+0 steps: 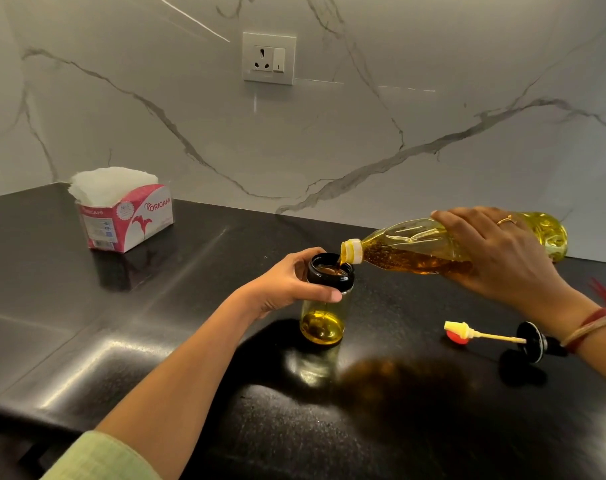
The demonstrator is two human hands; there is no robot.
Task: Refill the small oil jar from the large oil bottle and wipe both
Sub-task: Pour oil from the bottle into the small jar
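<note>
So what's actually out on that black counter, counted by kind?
Oil containers: 2, the small jar and the large bottle
Tissue boxes: 1
Loose caps or stoppers: 2, a yellow-and-red cap and a black pourer lid
Total: 5

Left hand reaches in from the counter's near edge, forearm bare, pale green sleeve at the elbow, thumb and fingers curled around the small oil jar. Right hand enters from the right edge, palm down, fingers wrapped over the tilted large oil bottle; ring on one finger, threads at the wrist.
</note>
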